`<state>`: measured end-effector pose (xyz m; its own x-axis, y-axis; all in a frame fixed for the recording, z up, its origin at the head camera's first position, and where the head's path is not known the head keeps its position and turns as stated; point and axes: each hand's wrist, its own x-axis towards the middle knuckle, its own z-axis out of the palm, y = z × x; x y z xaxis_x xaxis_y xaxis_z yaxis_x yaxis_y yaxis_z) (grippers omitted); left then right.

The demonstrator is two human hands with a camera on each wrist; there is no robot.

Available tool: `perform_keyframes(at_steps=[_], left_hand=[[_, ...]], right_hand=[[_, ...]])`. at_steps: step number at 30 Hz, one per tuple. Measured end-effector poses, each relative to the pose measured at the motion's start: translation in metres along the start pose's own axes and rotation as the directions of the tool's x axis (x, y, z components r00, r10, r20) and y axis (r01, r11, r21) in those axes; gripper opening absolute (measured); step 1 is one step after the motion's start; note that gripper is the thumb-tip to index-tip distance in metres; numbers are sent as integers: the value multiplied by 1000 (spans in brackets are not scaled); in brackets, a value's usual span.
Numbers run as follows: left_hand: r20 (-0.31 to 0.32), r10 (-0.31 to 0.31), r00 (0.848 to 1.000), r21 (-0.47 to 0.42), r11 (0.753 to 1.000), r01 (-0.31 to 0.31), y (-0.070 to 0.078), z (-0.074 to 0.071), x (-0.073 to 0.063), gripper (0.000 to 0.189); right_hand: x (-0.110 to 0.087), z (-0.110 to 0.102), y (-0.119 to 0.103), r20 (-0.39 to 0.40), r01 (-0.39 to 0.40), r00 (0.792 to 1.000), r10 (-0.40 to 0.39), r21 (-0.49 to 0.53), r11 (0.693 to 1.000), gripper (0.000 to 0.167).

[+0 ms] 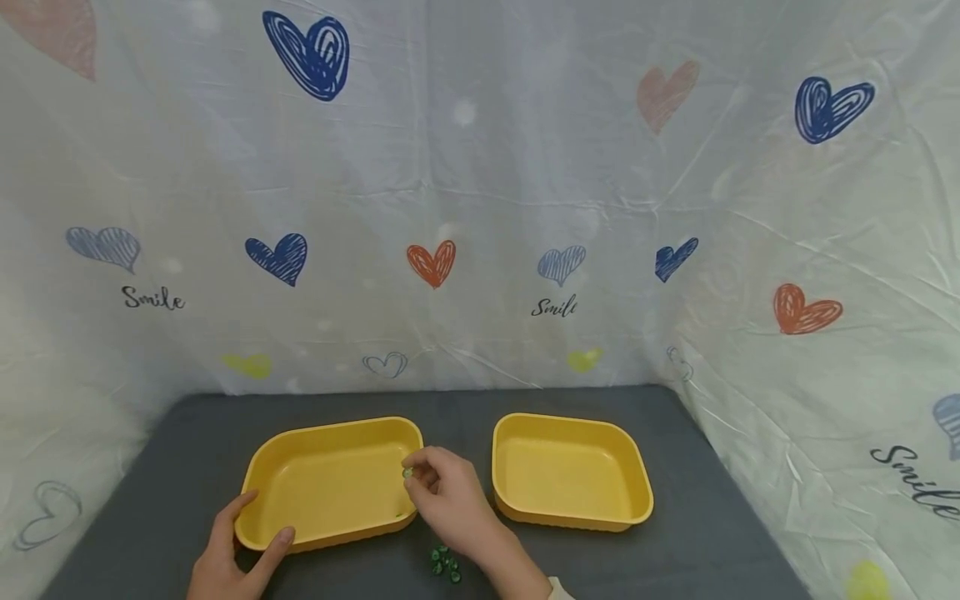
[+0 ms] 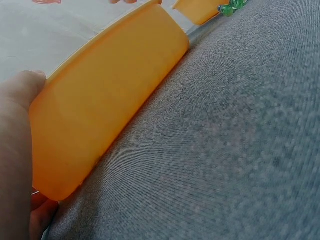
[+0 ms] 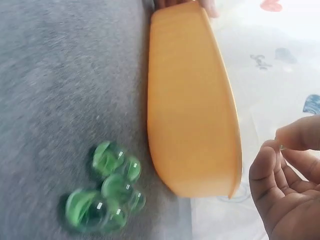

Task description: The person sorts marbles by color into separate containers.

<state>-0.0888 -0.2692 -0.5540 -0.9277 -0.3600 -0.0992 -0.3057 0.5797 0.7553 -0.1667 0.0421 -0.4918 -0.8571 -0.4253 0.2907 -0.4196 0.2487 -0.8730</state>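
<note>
My left hand [image 1: 238, 550] grips the near left corner of a yellow plastic bin [image 1: 330, 479], its thumb on the near rim and its fingers at the left end. At the bin's right end, my right hand [image 1: 453, 500] pinches a small green glass marble [image 1: 407, 472] between thumb and fingertips, close over the rim. Inside that bin, by the near wall, a small dark green spot [image 1: 398, 515] shows. Several clear green marbles [image 3: 117, 187] lie clustered on the grey cloth, below the right wrist and just right of the bin.
A second, shorter yellow bin [image 1: 573, 471] stands to the right on the grey cloth-covered table [image 1: 450, 408]. Behind and to the right hangs a white curtain [image 1: 480, 192] printed with hearts and the word Smile.
</note>
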Motion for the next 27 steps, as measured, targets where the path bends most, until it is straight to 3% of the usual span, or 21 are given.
perform_keyframes(at_steps=[7, 20, 27], left_hand=[[-21, 18, 1000, -2, 1000, -18, 0, 2, -2, 107], [-25, 9, 1000, -6, 1000, -9, 1, 1, -3, 107], [-54, 49, 997, 3, 999, -49, 0, 1, -5, 102]], right_hand=[[8, 15, -4, 16, -8, 1000, 7, 38, 999, 16], [19, 28, 4, 44, -93, 995, 90, 73, 993, 16], [19, 29, 4, 41, -109, 994, 106, 69, 992, 16]])
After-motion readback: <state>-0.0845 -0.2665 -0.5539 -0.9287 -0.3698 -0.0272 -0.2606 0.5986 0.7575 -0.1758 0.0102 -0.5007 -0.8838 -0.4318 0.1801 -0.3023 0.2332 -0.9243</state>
